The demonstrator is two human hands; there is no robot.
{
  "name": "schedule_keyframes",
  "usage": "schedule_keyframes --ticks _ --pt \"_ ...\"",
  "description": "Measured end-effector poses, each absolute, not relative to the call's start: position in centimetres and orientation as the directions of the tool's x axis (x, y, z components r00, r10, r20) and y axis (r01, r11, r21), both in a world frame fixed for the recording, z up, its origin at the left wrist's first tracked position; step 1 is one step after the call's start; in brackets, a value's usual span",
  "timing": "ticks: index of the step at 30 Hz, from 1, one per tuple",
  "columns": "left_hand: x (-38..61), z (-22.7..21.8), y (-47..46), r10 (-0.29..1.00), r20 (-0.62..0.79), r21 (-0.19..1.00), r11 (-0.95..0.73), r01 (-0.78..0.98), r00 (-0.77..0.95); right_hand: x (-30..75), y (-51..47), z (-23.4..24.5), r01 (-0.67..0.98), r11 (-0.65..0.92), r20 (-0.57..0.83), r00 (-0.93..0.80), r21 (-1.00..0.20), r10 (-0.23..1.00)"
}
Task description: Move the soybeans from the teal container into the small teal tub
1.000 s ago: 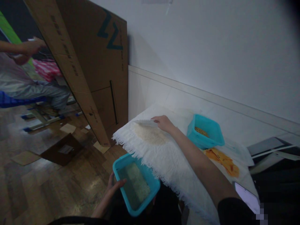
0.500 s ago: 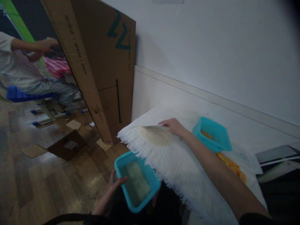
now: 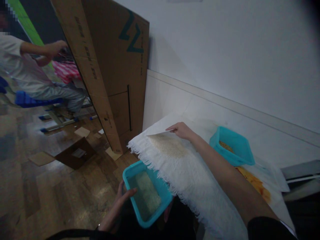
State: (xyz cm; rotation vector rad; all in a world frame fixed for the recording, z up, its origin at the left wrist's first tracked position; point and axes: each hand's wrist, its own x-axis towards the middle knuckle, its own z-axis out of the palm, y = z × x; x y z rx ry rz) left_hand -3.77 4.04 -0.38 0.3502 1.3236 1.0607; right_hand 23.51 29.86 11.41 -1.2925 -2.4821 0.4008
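Note:
My left hand [image 3: 125, 196] grips the left rim of a turquoise plastic bin [image 3: 163, 201], its thumb over the edge. Pale, rice-like grains [image 3: 147, 193] lie in the bin, just below the fringed edge of a white cloth [image 3: 200, 186]. On the cloth sits a spread pile of small pale grains [image 3: 171, 146]. My right hand [image 3: 183, 130] pinches a thin white card [image 3: 160, 133] at its right end, standing along the far side of the pile. The cloth's edge covers part of the bin's far rim.
A second turquoise bin [image 3: 241, 148] with yellowish grains stands right of my forearm, beside an orange-yellow cloth [image 3: 255, 183]. A tall cardboard box [image 3: 120, 73] leans left of the table. Cut cardboard [image 3: 75, 153] lies on the floor. Another person [image 3: 32, 73] sits at far left.
The view has shifted slightly, so the surroundings sit further right. My right hand with the card has moved slightly left relative to the cloth. My left hand still holds the bin.

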Motion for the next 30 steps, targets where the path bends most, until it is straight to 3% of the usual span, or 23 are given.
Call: schedule_keyframes --ticks 11,21,25,30 --pt "-3.7 0.3 3.9 0.774 -0.626 0.736 0.543 -0.405 -0.099 24.0 31.9 12.7 0.766 0.515 0.125 -0.51 -0.385 0.851" --pt "-3.5 1.0 3.7 0.775 -0.628 0.712 0.539 -0.45 -0.065 24.6 31.3 12.5 0.757 0.557 0.011 -0.59 -0.342 0.807" --pt "-3.2 1.4 3.4 0.783 -0.62 0.704 0.533 -0.47 -0.041 25.9 30.1 13.4 0.759 0.552 0.042 -0.575 -0.346 0.817" --pt "-2.6 2.2 2.5 0.845 -0.534 0.718 0.459 -0.522 0.008 28.0 26.5 15.2 0.785 0.424 0.158 -0.398 -0.451 0.904"
